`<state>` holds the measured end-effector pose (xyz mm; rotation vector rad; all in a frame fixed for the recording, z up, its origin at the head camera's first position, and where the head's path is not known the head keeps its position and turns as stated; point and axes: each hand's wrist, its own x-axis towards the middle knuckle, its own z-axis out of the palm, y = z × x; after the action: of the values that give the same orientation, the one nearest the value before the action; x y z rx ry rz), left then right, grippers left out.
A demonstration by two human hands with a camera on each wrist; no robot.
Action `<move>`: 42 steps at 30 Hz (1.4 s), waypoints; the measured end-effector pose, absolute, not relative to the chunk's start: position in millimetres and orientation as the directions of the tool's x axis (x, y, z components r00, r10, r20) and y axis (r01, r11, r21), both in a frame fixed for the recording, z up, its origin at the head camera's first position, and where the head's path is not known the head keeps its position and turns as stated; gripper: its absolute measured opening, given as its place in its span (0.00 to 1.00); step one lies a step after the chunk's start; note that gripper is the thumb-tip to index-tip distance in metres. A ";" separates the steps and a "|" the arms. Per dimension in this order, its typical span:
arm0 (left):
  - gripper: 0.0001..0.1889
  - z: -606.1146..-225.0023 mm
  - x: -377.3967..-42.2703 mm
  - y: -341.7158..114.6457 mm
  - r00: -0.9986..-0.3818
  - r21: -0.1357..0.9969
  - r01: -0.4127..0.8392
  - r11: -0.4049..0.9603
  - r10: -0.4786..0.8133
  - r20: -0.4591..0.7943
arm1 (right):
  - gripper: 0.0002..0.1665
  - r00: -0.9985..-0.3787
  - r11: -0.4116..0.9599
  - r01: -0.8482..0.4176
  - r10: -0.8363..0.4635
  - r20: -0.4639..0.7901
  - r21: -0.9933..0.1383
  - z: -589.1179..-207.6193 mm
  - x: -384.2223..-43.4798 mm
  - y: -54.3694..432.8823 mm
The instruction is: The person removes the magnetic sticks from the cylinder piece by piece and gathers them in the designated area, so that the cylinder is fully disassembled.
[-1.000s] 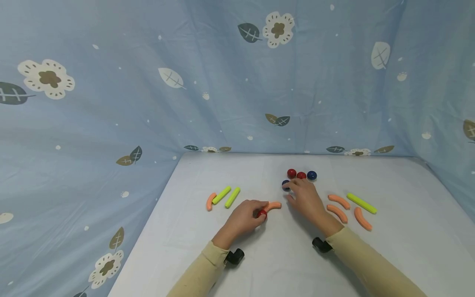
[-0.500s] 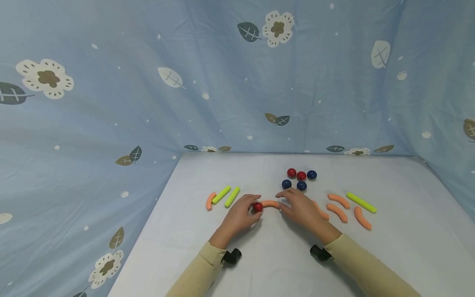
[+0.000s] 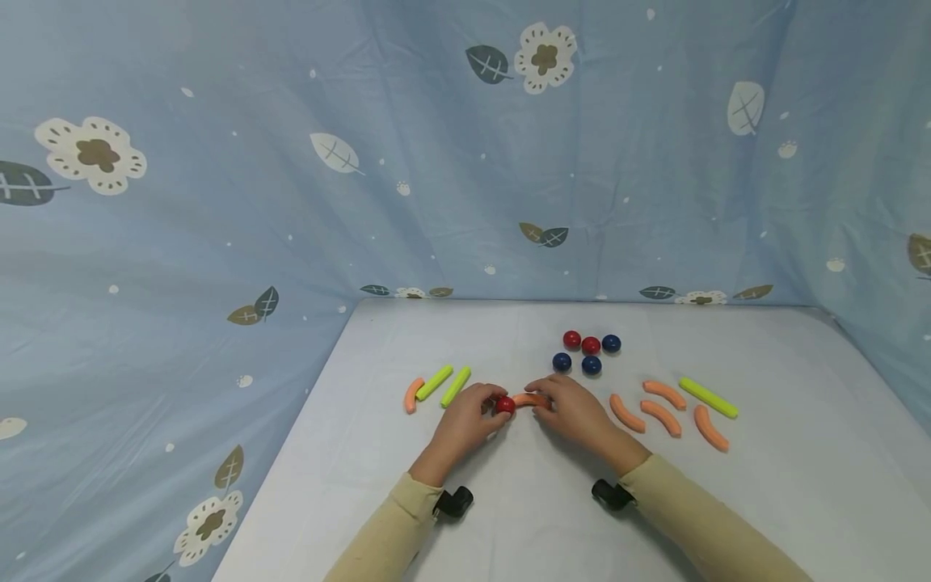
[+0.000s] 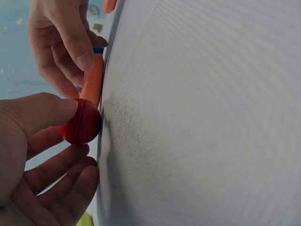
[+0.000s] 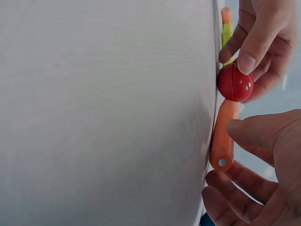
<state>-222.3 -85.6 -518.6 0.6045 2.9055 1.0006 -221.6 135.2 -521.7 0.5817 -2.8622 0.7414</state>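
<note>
Near the middle of the table my left hand (image 3: pixel 467 420) pinches a glossy red ball (image 3: pixel 505 406) between thumb and fingers. A seam runs round the ball (image 4: pixel 82 123) in the left wrist view. My right hand (image 3: pixel 576 411) holds a short curved orange stick (image 3: pixel 527 399) with its thumb and fingers. One end of this stick touches the red ball. In the right wrist view the free end of the orange stick (image 5: pixel 222 141) shows a small round silvery spot. Both pieces lie at or very close to the table top.
Behind my right hand stand two red balls (image 3: pixel 571 339) and three blue balls (image 3: pixel 591 365). To the right lie several curved orange sticks (image 3: pixel 661 419) and a straight yellow-green stick (image 3: pixel 709 398). Two yellow-green sticks (image 3: pixel 456 386) and one orange stick (image 3: pixel 412 395) lie left. A patterned blue curtain (image 3: pixel 465 162) borders the table.
My right hand let go of a blue ball at the back and came left and nearer, onto the orange stick. My left hand moved the red ball slightly left and back, against the stick's end.
</note>
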 end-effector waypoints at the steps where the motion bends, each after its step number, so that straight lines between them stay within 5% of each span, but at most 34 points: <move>1: 0.18 -518.2 -222.3 -85.2 -0.925 0.594 0.357 0.721 0.362 0.116 | 0.19 -0.920 0.806 -0.390 -0.331 0.208 -0.444 -521.7 -222.0 134.8; 12: 0.17 -516.3 -223.5 -82.9 -0.923 0.590 0.358 0.723 0.368 0.109 | 0.10 -0.934 0.812 -0.358 -0.312 0.175 -0.460 -520.1 -222.6 133.1; 42: 0.16 -518.9 -225.0 -86.2 -0.932 0.617 0.325 0.717 0.354 0.079 | 0.09 -0.956 0.853 -0.278 -0.203 0.210 -0.441 -519.2 -195.2 179.6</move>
<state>-225.0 -86.2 -518.9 0.5672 2.8697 1.0174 -195.2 179.6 -519.2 0.3748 -2.8730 0.7194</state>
